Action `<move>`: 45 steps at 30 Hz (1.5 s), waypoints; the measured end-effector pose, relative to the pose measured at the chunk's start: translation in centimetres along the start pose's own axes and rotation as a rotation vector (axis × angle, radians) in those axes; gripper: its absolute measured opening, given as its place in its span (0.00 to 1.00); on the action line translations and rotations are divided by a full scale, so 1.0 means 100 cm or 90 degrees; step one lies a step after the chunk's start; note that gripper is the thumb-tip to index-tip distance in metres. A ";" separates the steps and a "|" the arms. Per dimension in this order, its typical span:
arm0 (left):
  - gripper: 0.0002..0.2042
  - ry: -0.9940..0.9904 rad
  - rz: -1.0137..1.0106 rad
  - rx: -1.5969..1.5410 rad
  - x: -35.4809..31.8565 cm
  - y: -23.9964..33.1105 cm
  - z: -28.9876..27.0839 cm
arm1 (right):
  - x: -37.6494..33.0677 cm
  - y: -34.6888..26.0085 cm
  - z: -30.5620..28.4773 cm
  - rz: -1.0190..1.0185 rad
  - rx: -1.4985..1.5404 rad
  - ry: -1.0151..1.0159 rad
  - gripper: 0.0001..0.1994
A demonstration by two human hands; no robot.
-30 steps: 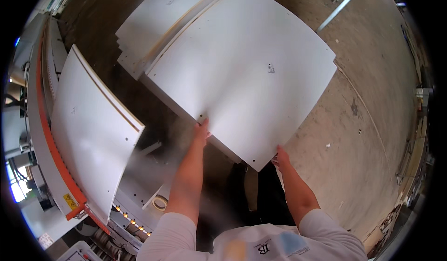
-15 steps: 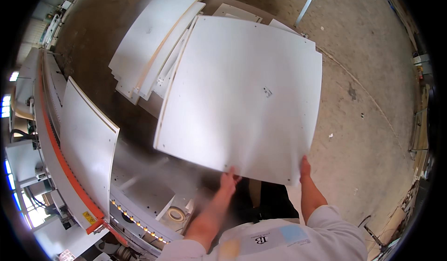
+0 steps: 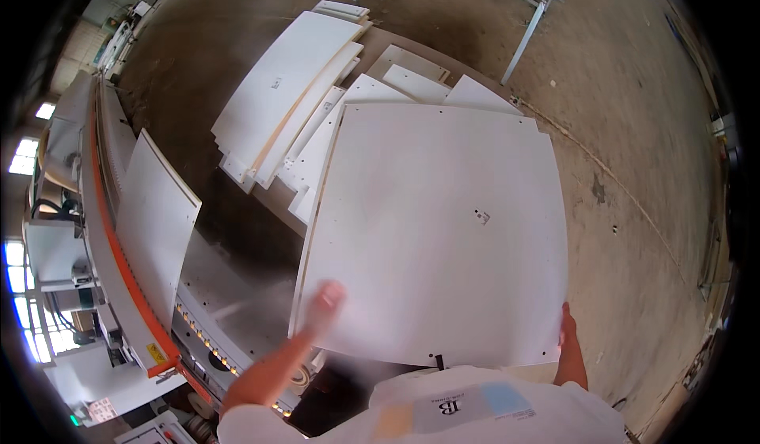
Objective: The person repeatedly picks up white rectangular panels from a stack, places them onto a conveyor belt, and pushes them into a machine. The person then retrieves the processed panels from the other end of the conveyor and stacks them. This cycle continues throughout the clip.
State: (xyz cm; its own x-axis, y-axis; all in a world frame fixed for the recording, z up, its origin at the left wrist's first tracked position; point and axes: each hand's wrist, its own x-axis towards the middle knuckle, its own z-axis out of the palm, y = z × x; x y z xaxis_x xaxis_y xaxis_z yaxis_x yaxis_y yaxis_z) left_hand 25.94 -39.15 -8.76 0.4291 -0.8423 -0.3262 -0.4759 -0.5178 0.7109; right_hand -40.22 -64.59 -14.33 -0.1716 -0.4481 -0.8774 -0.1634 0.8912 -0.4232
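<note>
A large white panel (image 3: 427,230) lies broad and flat in front of me, its near edge close to my shirt. It has small holes near its corners and a small printed label on its face. At its right edge, near the front corner, my right hand (image 3: 568,335) grips the side, with part of the fingers hidden by the panel. Over the panel's near left edge is my left hand (image 3: 323,308), smeared by motion. Whether its fingers touch the board cannot be made out.
Beyond the panel stand stacked white boards (image 3: 289,68) and more loose boards (image 3: 412,84). To the left runs a long machine with an orange strip (image 3: 131,266) and a row of yellow rollers (image 3: 202,333); another white panel (image 3: 158,218) rests on it. A metal-legged table (image 3: 524,44) stands far off.
The panel sits nearer my body and further right in view. My left hand has left the panel's near edge and moved left and up. My right hand stays by the right edge.
</note>
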 end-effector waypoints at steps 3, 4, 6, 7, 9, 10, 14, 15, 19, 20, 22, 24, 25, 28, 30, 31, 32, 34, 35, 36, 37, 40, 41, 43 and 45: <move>0.28 0.271 -0.189 0.316 0.077 -0.031 -0.052 | 0.019 0.015 -0.007 -0.013 0.031 -0.032 0.38; 0.32 0.191 -0.406 0.150 0.084 -0.089 -0.054 | 0.024 0.016 -0.007 -0.020 0.023 -0.037 0.38; 0.35 0.142 -0.426 0.032 0.075 -0.159 -0.036 | 0.033 0.009 -0.008 -0.032 -0.003 -0.020 0.38; 0.37 0.113 -0.431 -0.028 0.068 -0.172 -0.026 | 0.037 0.006 -0.010 -0.040 -0.021 0.004 0.38; 0.40 0.143 -0.350 0.048 0.072 -0.153 -0.012 | 0.035 0.001 -0.013 -0.055 -0.080 0.077 0.37; 0.40 0.135 -0.397 0.014 0.072 -0.140 -0.009 | 0.034 -0.011 -0.017 -0.063 -0.130 0.115 0.38; 0.33 0.162 -0.464 -0.037 0.029 -0.140 0.009 | 0.063 -0.040 -0.049 -0.120 -0.351 0.301 0.38; 0.33 0.167 -0.478 -0.047 0.019 -0.130 0.014 | 0.060 -0.046 -0.052 -0.128 -0.365 0.317 0.38; 0.30 0.185 -0.536 -0.108 -0.030 -0.084 0.035 | 0.036 -0.085 -0.066 -0.146 -0.371 0.301 0.37; 0.29 0.172 -0.527 -0.118 -0.037 -0.053 0.028 | 0.032 -0.086 -0.068 -0.143 -0.354 0.285 0.36; 0.28 0.182 -0.528 -0.131 -0.058 -0.036 0.019 | 0.036 -0.090 -0.068 -0.169 -0.316 0.243 0.34; 0.27 0.219 -0.549 -0.137 -0.091 -0.045 0.016 | 0.046 -0.092 -0.065 -0.205 -0.293 0.197 0.33; 0.27 0.239 -0.545 -0.119 -0.105 -0.046 0.015 | 0.051 -0.091 -0.062 -0.225 -0.284 0.177 0.33; 0.26 0.303 -0.569 -0.072 -0.147 -0.028 0.010 | 0.066 -0.093 -0.044 -0.256 -0.229 0.096 0.30; 0.26 0.351 -0.621 -0.061 -0.186 -0.013 0.006 | 0.072 -0.095 -0.029 -0.287 -0.193 0.016 0.28; 0.27 0.388 -0.648 -0.087 -0.210 -0.009 0.007 | 0.073 -0.096 -0.020 -0.314 -0.182 -0.034 0.27; 0.27 0.428 -0.675 -0.112 -0.238 -0.008 0.008 | 0.073 -0.094 -0.009 -0.339 -0.170 -0.086 0.26; 0.28 0.495 -0.695 -0.171 -0.292 -0.007 0.015 | 0.081 -0.091 0.004 -0.502 -0.153 -0.255 0.24; 0.28 0.524 -0.689 -0.203 -0.321 -0.007 0.019 | 0.091 -0.085 0.009 -0.589 -0.145 -0.300 0.23; 0.28 0.549 -0.681 -0.239 -0.347 -0.006 0.029 | 0.091 -0.084 0.015 -0.678 -0.134 -0.345 0.23; 0.28 0.577 -0.686 -0.270 -0.374 -0.004 0.037 | 0.093 -0.084 0.027 -0.654 -0.176 -0.298 0.22; 0.27 0.701 -0.686 -0.321 -0.458 -0.012 0.069 | 0.065 -0.092 0.072 -0.567 -0.276 -0.218 0.21; 0.26 0.706 -0.709 -0.337 -0.485 -0.015 0.079 | 0.055 -0.092 0.083 -0.535 -0.283 -0.215 0.21; 0.25 0.714 -0.757 -0.366 -0.537 -0.016 0.099 | 0.041 -0.088 0.104 -0.538 -0.302 -0.300 0.19; 0.26 0.772 -0.761 -0.416 -0.576 -0.016 0.123 | 0.030 -0.089 0.112 -0.549 -0.338 -0.373 0.20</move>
State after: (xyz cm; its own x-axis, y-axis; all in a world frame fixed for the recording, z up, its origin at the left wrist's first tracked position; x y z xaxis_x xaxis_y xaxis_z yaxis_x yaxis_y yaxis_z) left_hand -7.51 8.35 1.25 0.6742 0.6105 -0.4156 0.6850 -0.3064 0.6610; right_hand -28.39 -73.03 -15.70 0.6457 -0.6658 -0.3739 -0.4161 0.1038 -0.9034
